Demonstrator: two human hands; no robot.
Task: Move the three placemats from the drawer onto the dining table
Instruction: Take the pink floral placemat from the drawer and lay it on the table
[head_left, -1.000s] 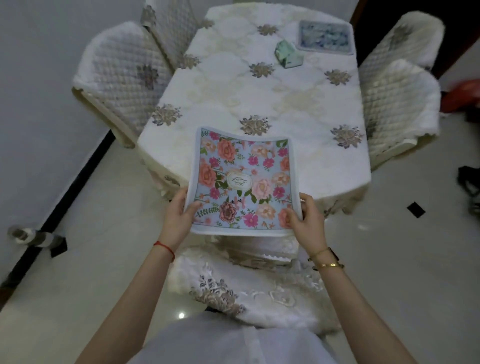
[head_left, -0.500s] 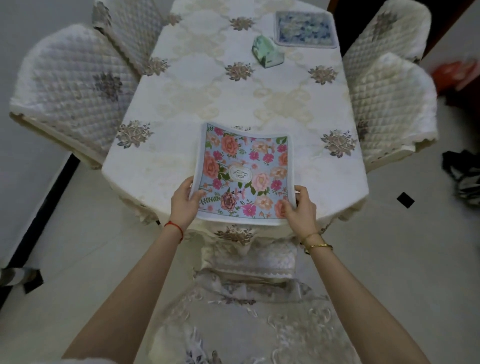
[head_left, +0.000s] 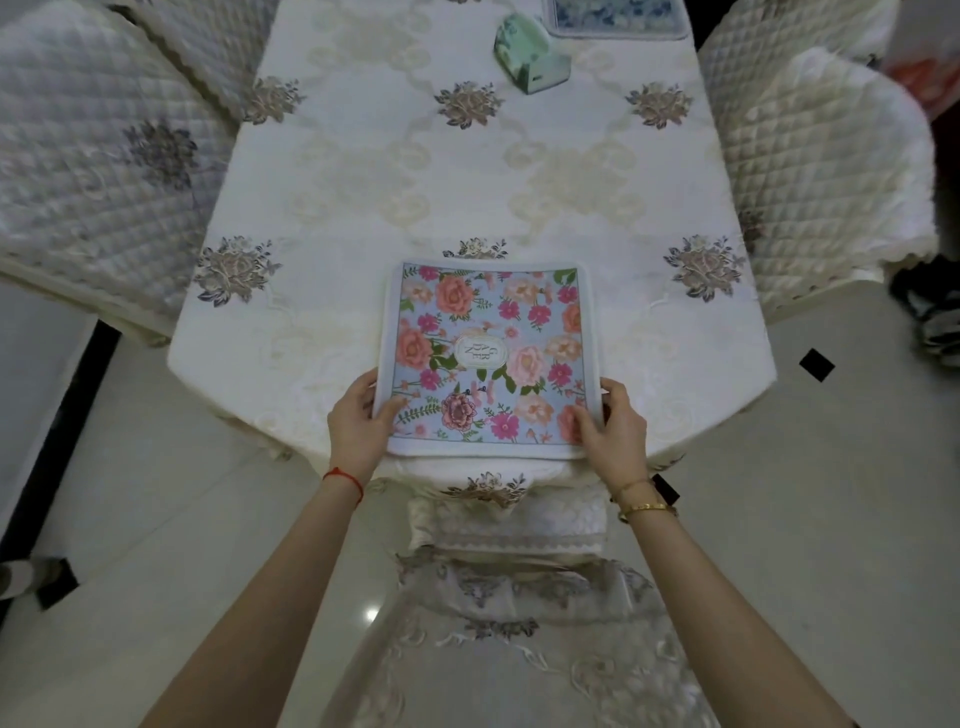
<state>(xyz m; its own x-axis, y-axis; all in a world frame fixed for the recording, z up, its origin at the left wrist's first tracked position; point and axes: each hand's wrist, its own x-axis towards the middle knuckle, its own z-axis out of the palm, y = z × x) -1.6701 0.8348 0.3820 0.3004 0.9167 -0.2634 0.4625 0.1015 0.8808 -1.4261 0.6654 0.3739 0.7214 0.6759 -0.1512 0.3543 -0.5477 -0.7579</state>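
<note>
Floral placemat (head_left: 488, 358) between both hands, on table (head_left: 363, 208)

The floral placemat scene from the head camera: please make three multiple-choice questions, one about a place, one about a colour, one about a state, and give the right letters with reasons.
1. Where does the floral placemat lie?
A. at the near end of the dining table
B. on a chair
C. on the floor

2. What colour is the placemat's background?
A. black
B. light blue
C. yellow

3. What are the hands doing?
A. both hang idle
B. only the right hand touches the mat
C. the left hand and the right hand each have a grip on a near corner

Answers: 1 A, the mat rests on the tablecloth near the closest edge. 2 B, pink and peach flowers sit on light blue. 3 C, each thumb lies on top of its corner.
</note>
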